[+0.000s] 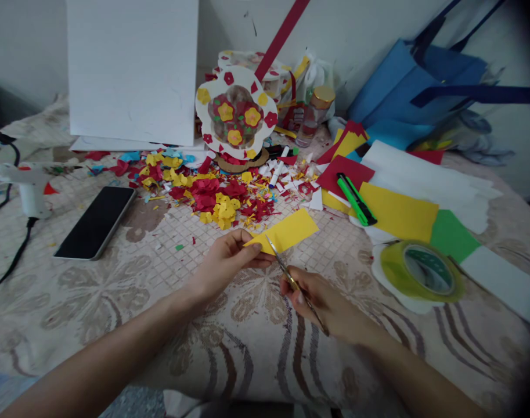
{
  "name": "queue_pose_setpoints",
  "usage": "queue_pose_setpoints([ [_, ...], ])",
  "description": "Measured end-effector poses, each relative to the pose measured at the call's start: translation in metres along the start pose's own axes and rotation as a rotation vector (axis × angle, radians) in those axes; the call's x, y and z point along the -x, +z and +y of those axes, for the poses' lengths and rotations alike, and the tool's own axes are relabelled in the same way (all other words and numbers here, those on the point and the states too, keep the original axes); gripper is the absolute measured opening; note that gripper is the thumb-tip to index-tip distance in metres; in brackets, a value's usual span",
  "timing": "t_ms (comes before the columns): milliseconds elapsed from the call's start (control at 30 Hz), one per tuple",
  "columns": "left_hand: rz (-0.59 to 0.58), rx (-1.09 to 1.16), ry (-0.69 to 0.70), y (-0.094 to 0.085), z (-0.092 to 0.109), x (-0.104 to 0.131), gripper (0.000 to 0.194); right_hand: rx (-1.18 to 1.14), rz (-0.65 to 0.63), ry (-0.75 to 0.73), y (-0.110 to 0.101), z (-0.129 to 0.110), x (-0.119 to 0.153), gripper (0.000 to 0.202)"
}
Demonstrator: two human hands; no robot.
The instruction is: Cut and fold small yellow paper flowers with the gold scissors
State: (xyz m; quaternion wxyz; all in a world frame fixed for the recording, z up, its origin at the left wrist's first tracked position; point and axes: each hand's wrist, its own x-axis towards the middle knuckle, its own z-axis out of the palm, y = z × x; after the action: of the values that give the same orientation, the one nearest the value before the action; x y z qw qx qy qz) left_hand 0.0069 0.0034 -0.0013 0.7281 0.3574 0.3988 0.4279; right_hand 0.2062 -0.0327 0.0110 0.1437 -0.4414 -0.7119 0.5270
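Observation:
A yellow paper strip [296,231] is pinched at its left end by my left hand [230,258], thumb on top and fingers beneath. My right hand [314,299] is closed around the scissors [296,284], whose blades point up and left and meet the near edge of the strip, close to my left fingertips. Beyond the strip lie red paper flowers [205,194] and yellow paper flowers [225,210] in a loose heap among small scraps. Behind them stands a white flower-shaped panel [236,113] decorated with red and yellow flowers.
Clear tape [421,271], a green cutter [356,198] and coloured paper sheets [399,209] lie at right. A phone [96,223] and a glue gun [29,188] are at left. Behind stand a white board [132,69], a jar [312,116] and a blue bag [404,87].

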Motion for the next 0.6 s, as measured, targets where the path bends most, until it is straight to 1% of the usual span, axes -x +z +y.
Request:
queue_pose_setpoints([
  [233, 0.015, -0.006, 0.005, 0.0005, 0.0015, 0.0002, 0.025, -0.014, 0.028, -0.011, 0.0014, 0.0018, -0.0001, 0.046],
  [467, -0.026, 0.012, 0.018, -0.0021, 0.0005, -0.0007, 0.020, -0.040, 0.047, -0.005, 0.0032, 0.0019, -0.0020, 0.047],
  [600, -0.018, 0.011, 0.015, -0.0030, 0.0014, -0.0014, 0.021, -0.057, 0.056, -0.010, 0.0034, 0.0006, -0.0031, 0.047],
])
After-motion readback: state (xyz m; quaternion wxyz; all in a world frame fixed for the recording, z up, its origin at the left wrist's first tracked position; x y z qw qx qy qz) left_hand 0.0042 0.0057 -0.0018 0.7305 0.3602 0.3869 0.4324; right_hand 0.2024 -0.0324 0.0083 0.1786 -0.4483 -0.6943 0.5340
